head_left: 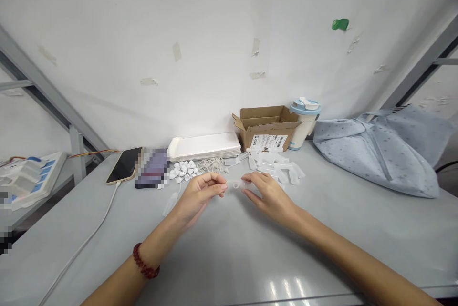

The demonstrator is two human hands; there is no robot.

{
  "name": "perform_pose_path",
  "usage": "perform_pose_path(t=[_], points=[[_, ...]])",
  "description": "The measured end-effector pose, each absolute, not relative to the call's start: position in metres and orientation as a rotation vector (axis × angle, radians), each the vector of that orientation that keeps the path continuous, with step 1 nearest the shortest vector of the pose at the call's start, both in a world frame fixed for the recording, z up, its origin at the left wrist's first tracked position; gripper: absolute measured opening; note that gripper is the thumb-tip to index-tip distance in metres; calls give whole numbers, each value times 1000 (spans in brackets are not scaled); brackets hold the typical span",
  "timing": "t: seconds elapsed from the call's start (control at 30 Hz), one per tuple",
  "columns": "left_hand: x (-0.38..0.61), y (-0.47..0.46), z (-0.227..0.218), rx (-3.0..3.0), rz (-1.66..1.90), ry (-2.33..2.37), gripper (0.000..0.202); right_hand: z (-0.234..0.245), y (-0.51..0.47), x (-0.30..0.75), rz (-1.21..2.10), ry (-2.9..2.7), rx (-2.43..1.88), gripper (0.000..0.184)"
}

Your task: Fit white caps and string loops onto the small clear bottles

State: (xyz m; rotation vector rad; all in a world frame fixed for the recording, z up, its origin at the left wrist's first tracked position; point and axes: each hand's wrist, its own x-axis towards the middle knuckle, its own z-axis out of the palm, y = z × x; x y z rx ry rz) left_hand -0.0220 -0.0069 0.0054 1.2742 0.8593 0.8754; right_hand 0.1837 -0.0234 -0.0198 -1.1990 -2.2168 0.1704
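My right hand [268, 194] grips a small translucent plastic bottle [237, 185] between thumb and fingers, its round mouth facing left. My left hand [202, 194] is closed in a pinch just left of that mouth; whatever it pinches is too small and clear to name. Behind the left hand lie a pile of small white caps [184, 170] and a heap of clear plastic pieces [213, 166]. More translucent bottles [281, 167] are spread beyond the right hand. Another translucent bottle [170, 204] lies left of my left hand.
Along the wall stand a stack of white trays or boxes [205, 146], an open cardboard box [266, 129] and a blue-lidded cup [303, 125]. A phone [125, 165] with a white cable [96, 229] lies left, near a power strip [39, 179]. Blue patterned fabric [372, 153] rests right.
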Motion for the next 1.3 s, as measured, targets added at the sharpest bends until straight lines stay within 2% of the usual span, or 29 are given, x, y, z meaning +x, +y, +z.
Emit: perform_pose_path(t=[0.37, 0.63, 0.9, 1.03, 1.2, 1.3], points=[[-19, -10, 3, 1345, 825, 932, 13, -18, -27, 181, 169, -2205, -1155, 17], [-14, -10, 1, 1478, 785, 972, 29, -16, -31, 179, 129, -2229, -1091, 25], [-11, -10, -7, 1580, 827, 960, 24, -18, -35, 176, 162, -2255, -1029, 25], [-10, -14, -5, 1690, 826, 994, 19, -18, -38, 172, 419, -2144, -1050, 24], [-9, -17, -1, 1874, 889, 1076, 18, -10, -38, 168, 1151, -1764, -1085, 21], [-10, -19, 0, 2060, 1029, 1110, 15, -7, -37, 168, 1466, -1520, -962, 24]])
